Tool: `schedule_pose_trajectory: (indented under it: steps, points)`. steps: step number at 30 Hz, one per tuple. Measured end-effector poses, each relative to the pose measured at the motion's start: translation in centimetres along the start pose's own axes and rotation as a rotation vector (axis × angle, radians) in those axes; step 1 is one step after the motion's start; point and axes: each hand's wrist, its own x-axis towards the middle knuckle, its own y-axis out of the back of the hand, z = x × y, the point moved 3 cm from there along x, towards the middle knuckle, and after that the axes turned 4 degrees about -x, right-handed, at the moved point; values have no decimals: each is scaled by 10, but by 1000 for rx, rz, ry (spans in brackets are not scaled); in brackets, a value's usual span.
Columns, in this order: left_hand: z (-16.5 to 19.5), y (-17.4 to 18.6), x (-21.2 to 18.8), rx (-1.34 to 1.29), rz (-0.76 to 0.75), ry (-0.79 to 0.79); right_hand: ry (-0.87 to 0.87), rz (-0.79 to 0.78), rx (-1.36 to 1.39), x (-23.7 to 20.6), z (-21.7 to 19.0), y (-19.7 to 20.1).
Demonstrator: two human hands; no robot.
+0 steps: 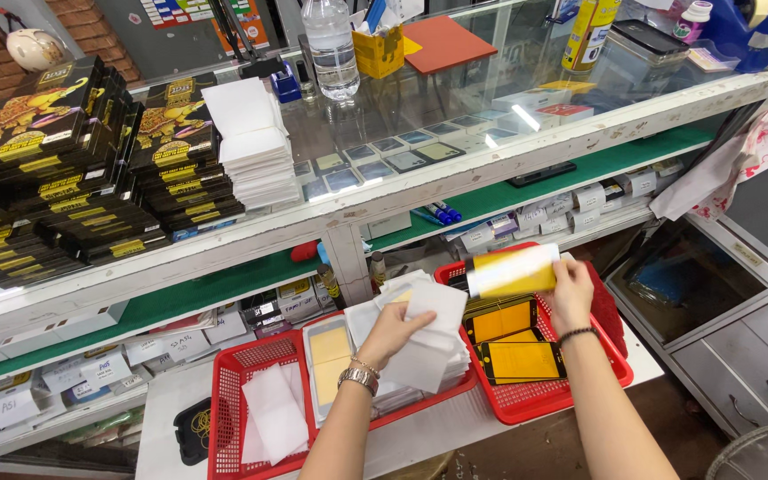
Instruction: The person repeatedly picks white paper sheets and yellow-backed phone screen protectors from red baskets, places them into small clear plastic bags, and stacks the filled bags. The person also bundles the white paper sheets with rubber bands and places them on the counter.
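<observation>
Left hand: the left hand (390, 331), wearing a bracelet and wristwatch, is closed on a white sleeve (431, 313) at the top of a stack of white sleeves (420, 364), fingers pinching its upper edge.
Right hand: the right hand (572, 293), with a dark band at the wrist, grips a yellow-backed screen protector (513, 271) by its right end and holds it level above the right red basket (544, 402); the piece is motion-blurred.
Right basket contents: more black-framed yellow protectors (521, 360) lie flat directly below the held one.
Left basket: the left red basket (228, 404) carries loose white sheets (275, 413), a clear tray with pale yellow pieces (330, 356), and the sleeve stack at its right side.
Support: both baskets sit side by side on a low white counter (164, 411).
Above: a glass-topped shelf (455, 169) bears stacks of black and yellow boxes (64, 169), a pile of white packets (255, 142) and a water bottle (331, 49).
Middle level: a green-lined shelf (184, 298) holds small labelled boxes.
</observation>
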Motion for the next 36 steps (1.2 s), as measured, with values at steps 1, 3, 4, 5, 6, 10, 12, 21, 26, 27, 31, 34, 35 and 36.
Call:
schedule_pose_trajectory:
  steps: [1, 3, 4, 5, 6, 10, 12, 21, 26, 27, 31, 34, 35, 36]
  points:
    - [-2, 5, 0, -73, 51, 7, -27, 30, -81, -7, 20, 11]
    - [-6, 12, 2, -174, 141, 1, -179, 117, -226, -25, 59, 31]
    - [-7, 16, 2, -223, 189, -2, -224, 135, -232, -33, 72, 38]
    - [-10, 20, 0, -223, 252, -3, -272, 153, -239, -40, 82, 42]
    - [-11, 26, -2, -221, 315, -4, -103, 223, -570, -44, 81, 43]
    - [-10, 37, -10, -113, 531, -103, 565, 325, -1192, -65, 57, 0]
    - [-8, 36, -13, -85, 593, -206, 402, -59, -665, -75, 54, -51]
    - [-48, 154, -103, 359, 1054, -83, 472, -518, -1313, -144, 20, -139]
    - [-120, 196, -182, 709, 973, 586, 516, -498, -1618, -163, 22, -145]
    - [-125, 196, -185, 766, 1010, 588, 480, -501, -1618, -163, 24, -147]
    - [-108, 177, -161, 891, 1199, 278, 375, -539, -1512, -149, 34, -150]
    - [-64, 148, -109, 751, 1210, -229, 218, -615, -1312, -129, 45, -144]
    - [-53, 134, -91, 593, 1090, -242, 147, -646, -1235, -123, 49, -142]
    - [-43, 117, -74, 440, 963, -253, 124, -659, -1192, -118, 53, -140]
